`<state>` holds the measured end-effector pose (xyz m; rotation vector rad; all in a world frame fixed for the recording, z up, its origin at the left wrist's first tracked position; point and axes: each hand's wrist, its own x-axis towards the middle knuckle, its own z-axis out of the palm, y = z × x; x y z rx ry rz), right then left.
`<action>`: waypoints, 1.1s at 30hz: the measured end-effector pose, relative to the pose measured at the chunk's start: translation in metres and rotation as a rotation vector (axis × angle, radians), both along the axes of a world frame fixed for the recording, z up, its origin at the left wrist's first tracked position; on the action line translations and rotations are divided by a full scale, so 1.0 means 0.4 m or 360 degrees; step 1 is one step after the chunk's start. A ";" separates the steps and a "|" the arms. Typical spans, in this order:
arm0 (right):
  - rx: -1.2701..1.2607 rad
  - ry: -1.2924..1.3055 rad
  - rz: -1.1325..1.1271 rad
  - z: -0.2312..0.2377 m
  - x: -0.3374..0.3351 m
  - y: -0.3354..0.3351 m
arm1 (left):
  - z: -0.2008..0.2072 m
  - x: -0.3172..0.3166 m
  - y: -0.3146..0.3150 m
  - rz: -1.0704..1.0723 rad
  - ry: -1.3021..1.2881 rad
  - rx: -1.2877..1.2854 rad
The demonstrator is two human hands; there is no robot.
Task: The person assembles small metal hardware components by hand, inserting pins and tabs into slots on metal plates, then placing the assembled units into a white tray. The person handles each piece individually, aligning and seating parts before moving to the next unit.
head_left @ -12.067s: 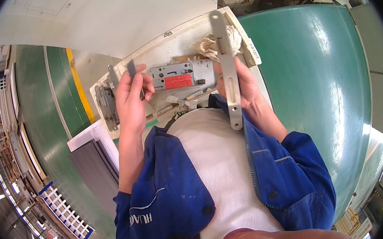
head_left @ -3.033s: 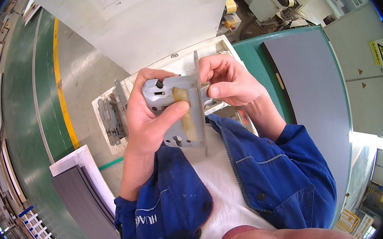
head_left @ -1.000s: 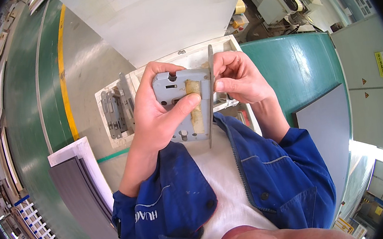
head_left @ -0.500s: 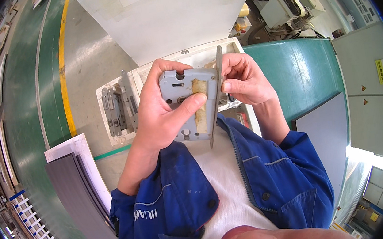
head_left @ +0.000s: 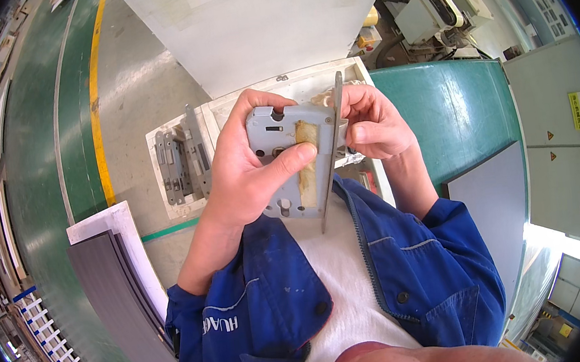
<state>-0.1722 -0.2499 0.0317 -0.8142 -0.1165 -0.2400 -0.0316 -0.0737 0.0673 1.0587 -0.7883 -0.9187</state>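
A grey metal mortise lock [head_left: 290, 181] is held up in front of my chest, with a strip of yellowed tape on its case. My left hand [head_left: 241, 161] grips the case, thumb pressed on the tape and fingers behind it. The long faceplate [head_left: 332, 169] stands nearly edge-on along the lock's right side. Against the outer face of this plate are the curled fingers of my right hand [head_left: 376, 124]. Its thumb lies by a small latch piece jutting from the plate; the fingertips are partly hidden.
Beyond my hands is an open white box [head_left: 244, 93], with more metal lock parts [head_left: 177, 165] in its left section. A large white panel [head_left: 258, 27] rises behind. Dark boards [head_left: 112, 287] lean at the left; a green surface [head_left: 453, 105] with a grey panel [head_left: 488, 194] is at the right.
The lock has shifted slightly right and down, tilting a little. My right thumb and fingers have moved slightly along the faceplate; my left grip stays the same.
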 end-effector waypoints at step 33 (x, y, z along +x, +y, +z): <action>-0.0474 0.0191 -0.0151 0.041 -0.003 0.011 | -0.006 0.003 -0.006 -0.0030 -0.0018 0.0001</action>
